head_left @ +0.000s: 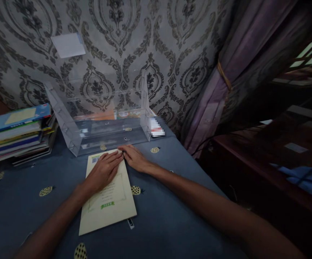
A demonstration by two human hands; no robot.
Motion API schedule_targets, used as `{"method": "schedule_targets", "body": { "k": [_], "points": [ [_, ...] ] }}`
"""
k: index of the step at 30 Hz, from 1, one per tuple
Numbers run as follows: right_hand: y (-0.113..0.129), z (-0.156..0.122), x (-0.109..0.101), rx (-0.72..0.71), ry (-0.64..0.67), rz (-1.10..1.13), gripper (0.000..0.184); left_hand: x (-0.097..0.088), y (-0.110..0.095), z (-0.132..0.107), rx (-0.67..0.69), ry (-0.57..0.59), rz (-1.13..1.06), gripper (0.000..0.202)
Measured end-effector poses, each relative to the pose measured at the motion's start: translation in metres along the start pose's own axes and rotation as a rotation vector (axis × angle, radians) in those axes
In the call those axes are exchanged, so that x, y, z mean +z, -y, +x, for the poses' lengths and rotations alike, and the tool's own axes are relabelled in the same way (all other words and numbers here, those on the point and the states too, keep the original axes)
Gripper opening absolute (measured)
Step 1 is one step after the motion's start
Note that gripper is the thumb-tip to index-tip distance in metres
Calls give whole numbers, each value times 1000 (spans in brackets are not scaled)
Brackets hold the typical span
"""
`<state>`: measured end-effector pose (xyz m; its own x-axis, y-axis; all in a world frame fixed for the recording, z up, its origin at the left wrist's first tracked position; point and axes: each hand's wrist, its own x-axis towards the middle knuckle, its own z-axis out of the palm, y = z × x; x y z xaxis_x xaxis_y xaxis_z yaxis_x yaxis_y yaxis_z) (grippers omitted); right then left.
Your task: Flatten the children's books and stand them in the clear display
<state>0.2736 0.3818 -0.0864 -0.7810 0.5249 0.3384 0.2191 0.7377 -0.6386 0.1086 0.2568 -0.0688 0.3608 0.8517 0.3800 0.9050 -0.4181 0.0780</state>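
Note:
A thin cream-coloured book [112, 212] with green print and a barcode lies flat and closed on the blue cloth. Across its upper part rests my left hand [104, 169], palm down with the fingers stretched out toward the top right corner. My right hand [134, 158] touches that same corner from the right side, its fingertips bent at the edge and meeting the left fingertips. Whether the right fingers pinch the cover there is hard to make out. Just beyond the book stands a clear plastic rack [75, 138] with slanted sides.
A stack of books [15, 133] stands at the left. Next to the rack's right side lies a small white item [157, 127], blurred out. The blue tablecloth [172, 219] drops off at the right, near a tied purple curtain [212, 104]. Patterned wallpaper [123, 43] covers the wall.

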Motion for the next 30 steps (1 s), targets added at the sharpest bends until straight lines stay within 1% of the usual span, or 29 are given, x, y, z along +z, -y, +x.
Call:
{"method": "schedule_targets", "body": {
  "k": [6,12,23,30],
  "points": [
    [-1,0,0,-13,-4,10,40,-4,-7,-5,5,57,-15,45],
    [-3,0,2,-10,-6,5,42,-7,-17,-11,18,89,-40,46],
    [4,-2,-1,2,14,-27,39,-20,-40,-23,51,164,-63,48],
    [7,-4,-3,7,40,-52,40,-26,-52,-32,54,235,-89,46]
  ]
}}
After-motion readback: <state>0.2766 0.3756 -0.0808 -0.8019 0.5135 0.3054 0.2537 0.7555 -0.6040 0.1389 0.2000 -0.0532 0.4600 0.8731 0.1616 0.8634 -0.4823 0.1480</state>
